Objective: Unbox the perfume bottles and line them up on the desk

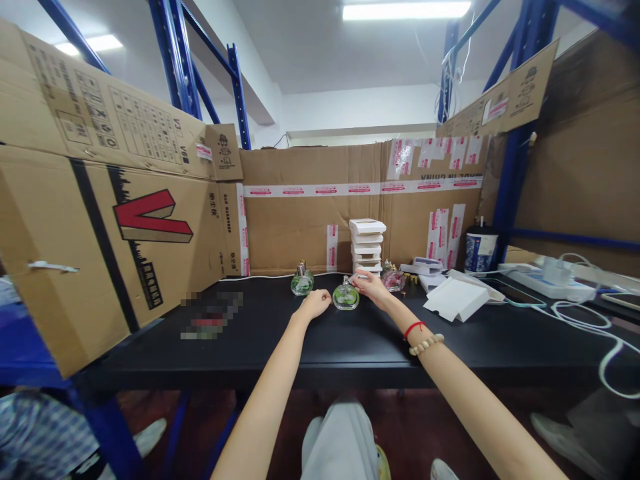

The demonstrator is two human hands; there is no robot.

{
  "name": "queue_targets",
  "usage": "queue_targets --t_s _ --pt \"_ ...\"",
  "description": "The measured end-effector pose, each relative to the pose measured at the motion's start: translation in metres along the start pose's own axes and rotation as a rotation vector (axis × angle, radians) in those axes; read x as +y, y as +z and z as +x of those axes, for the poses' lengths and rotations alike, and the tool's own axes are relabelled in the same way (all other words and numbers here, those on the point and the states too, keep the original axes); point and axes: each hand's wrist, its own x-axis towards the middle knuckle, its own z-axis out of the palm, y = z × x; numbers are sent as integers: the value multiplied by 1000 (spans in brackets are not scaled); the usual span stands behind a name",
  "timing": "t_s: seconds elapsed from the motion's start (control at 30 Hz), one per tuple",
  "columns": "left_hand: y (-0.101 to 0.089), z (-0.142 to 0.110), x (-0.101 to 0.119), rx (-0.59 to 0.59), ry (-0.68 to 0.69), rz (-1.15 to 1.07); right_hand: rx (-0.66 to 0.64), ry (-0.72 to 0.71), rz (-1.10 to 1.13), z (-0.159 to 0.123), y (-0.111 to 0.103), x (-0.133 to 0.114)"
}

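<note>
A round glass perfume bottle (346, 297) with green liquid stands upright on the black table, between my two hands. Just left of it, my left hand (317, 305) rests low with its fingers curled in; whatever they may hold is hidden. My right hand (372, 289) is at the bottle's upper right side, thumb and fingers pinched close to its neck. Something small and pale shows at those fingertips, too small to name. Behind my left hand stand more green perfume bottles (302, 283) with metallic tops. Beyond my right hand is a pink perfume bottle (393, 280).
White boxes (367, 245) are stacked behind my right hand. Opened white cartons (457, 298) lie to the right, near small gold-coloured parts (411, 277). A power strip (547, 283) with loose white cables sits far right. Cardboard walls (300, 227) enclose the table (270, 347).
</note>
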Motion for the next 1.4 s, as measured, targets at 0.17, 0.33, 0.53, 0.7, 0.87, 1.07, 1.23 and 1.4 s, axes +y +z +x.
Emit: queue_targets --t_s 0.17,0.33,0.53,0.7,0.87,1.07,1.23,1.4 --pt "0 0 0 1 -6 2 32 35 -9 -2 -2 -4" --pt "-1 -1 0 0 -8 5 56 30 -6 -4 -2 -7" --pt "-1 -1 0 3 -9 10 62 45 81 -4 2 -7" --pt "0 0 -1 4 -4 9 11 90 149 -7 3 -11" --pt "-1 -1 0 -2 -1 12 -40 95 179 -12 3 -16" --pt "-1 -1 0 -7 -2 17 -105 77 175 -13 4 -16" --pt "0 0 -1 -3 5 17 -110 36 175 -10 3 -15" --pt "1 1 -3 4 12 15 -181 -35 154 -9 4 -13"
